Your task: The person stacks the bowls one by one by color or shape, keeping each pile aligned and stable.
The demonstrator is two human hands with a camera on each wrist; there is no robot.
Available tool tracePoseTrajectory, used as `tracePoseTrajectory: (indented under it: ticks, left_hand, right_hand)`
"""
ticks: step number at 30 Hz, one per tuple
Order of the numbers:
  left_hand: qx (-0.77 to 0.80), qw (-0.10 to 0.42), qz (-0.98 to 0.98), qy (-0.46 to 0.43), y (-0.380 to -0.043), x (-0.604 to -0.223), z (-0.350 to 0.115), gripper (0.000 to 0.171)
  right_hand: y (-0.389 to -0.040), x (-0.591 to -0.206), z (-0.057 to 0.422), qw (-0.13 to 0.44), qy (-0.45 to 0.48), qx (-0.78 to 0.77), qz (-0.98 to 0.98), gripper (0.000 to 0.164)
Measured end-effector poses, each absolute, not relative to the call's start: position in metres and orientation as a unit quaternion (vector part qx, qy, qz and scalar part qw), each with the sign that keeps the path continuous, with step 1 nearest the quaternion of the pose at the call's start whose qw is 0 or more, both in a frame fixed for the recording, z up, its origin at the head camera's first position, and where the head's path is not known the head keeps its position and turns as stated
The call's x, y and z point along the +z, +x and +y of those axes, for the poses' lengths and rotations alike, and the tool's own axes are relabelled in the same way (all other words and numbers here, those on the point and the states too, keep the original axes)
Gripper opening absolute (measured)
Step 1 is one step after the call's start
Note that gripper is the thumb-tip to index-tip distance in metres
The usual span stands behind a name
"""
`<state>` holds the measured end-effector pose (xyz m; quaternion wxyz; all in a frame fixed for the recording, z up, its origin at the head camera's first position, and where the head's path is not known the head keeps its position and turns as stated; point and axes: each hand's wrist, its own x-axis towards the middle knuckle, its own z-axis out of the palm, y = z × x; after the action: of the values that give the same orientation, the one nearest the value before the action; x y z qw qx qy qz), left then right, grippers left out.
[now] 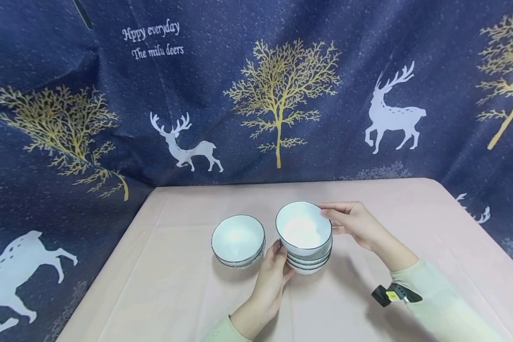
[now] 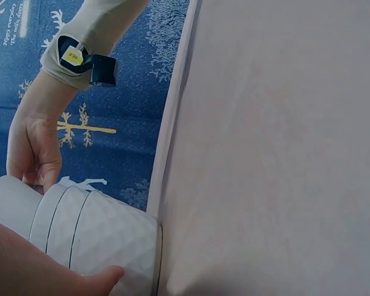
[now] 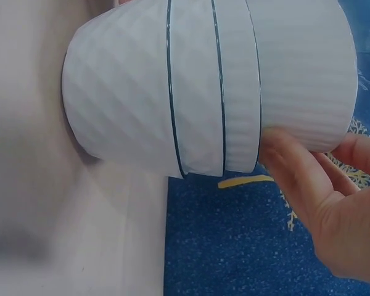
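On the right of two stacks, a white dark-rimmed bowl [image 1: 303, 225] sits tilted above several similar bowls [image 1: 309, 270]. My right hand [image 1: 359, 225] holds this top bowl at its right side, thumb at the rim, fingers along the outside wall. From the left, my left hand [image 1: 270, 280] grips the stack. In the left wrist view its thumb lies on the lowest, diamond-textured bowl [image 2: 114, 231]; its other fingers are hidden there. The right wrist view shows the ribbed top bowl [image 3: 305, 68] with the right fingers [image 3: 299, 163] against its side.
Another stack of white bowls [image 1: 237, 239] stands just left of the left hand. Both stacks are on a table with a pale pink cloth [image 1: 188, 285]. A dark blue curtain [image 1: 247, 156] with deer and trees hangs behind. A black band [image 1: 403, 292] circles the right sleeve.
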<state>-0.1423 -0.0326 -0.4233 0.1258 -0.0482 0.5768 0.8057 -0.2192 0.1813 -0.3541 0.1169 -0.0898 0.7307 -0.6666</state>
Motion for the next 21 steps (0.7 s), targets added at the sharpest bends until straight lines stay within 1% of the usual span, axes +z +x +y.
tracePoseTrajectory:
  ticks: [11,21]
  left_hand:
    - [0.806,0.123,0.577,-0.048,-0.1431,-0.4242,-0.0327,0.067]
    - [0.808,0.125,0.574,-0.044,-0.1433,-0.4249,-0.0330,0.065]
  right_hand:
    - [-0.2232,-0.3586,0.1811,0.100,-0.100,-0.643,0.753,0.042]
    - [-0.2230,-0.3550,0.1808,0.074,-0.092,-0.595,0.795,0.038]
